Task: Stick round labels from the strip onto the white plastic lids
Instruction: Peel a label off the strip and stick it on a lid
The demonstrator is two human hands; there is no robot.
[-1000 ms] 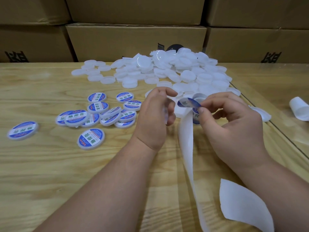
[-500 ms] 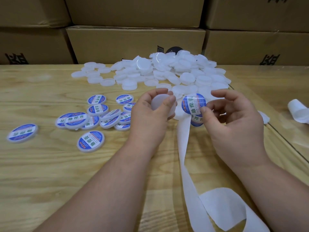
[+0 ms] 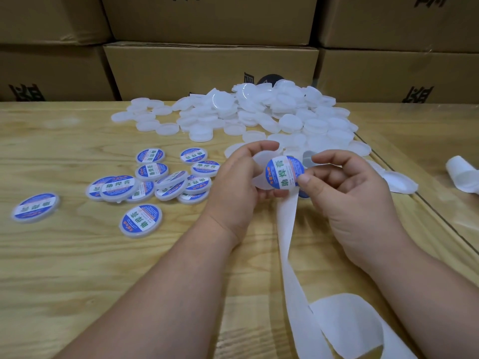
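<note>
My left hand (image 3: pixel 237 182) grips a white plastic lid (image 3: pixel 259 174) by its rim, above the table's middle. My right hand (image 3: pixel 347 193) pinches a round blue-and-white label (image 3: pixel 284 172) between thumb and fingers and holds it against the lid's right side, partly over it. The white backing strip (image 3: pixel 287 229) hangs from under the hands and curls toward the near edge. A heap of bare white lids (image 3: pixel 259 112) lies behind the hands. Several labelled lids (image 3: pixel 160 182) lie to the left.
Cardboard boxes (image 3: pixel 207 68) stand stacked along the far edge of the wooden table (image 3: pixel 64 268). A loose roll of white backing paper (image 3: pixel 464 174) lies at the right, beyond a seam in the tabletop. Peeled backing (image 3: pixel 399 180) lies beside my right hand.
The label has come off the strip in my right hand and moved left onto the lid. My left hand turned the lid up to face it.
</note>
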